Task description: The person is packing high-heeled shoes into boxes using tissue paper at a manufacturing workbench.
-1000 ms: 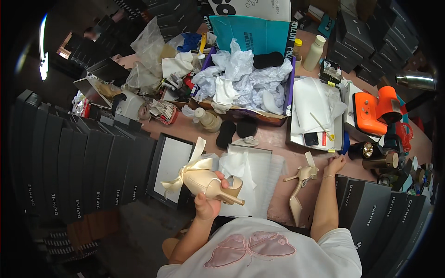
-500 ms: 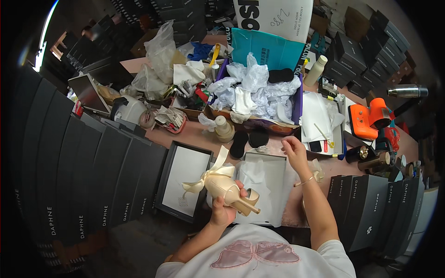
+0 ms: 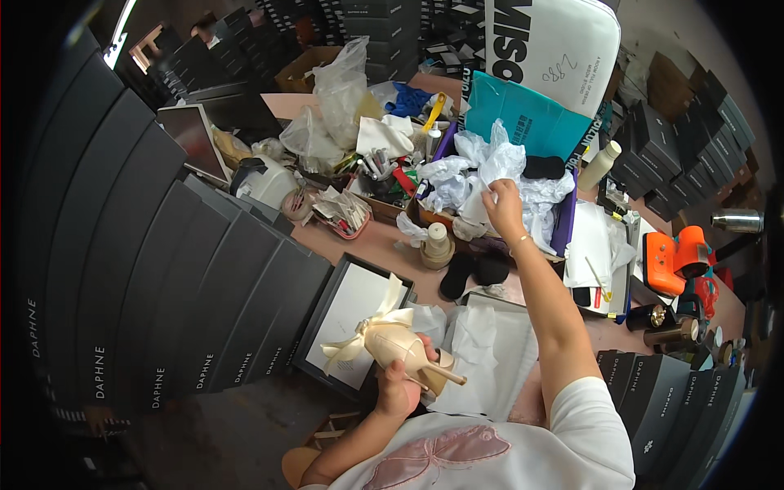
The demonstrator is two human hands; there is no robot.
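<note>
My left hand is wrapped around a cream high-heeled shoe with a large satin bow. The shoe is tilted, its slim heel pointing to the lower right. Farther away, my right hand reaches over a purple-sided box full of crumpled white tissue paper. Its fingers are bent and pinched on some of that paper. Beneath and right of the shoe lies an open shoebox with white paper inside. Left of it, partly behind the shoe, is a dark box piece with a pale inside.
Stacked dark shoeboxes rise on the left and lower right. Two black pads lie beside a cream bottle. An orange device, a tray of white sheets and a tall pale bottle stand at right.
My right hand has moved forward from above the open shoebox to the tissue paper and closed on some. The left hand still holds the shoe. The whole view has shifted.
</note>
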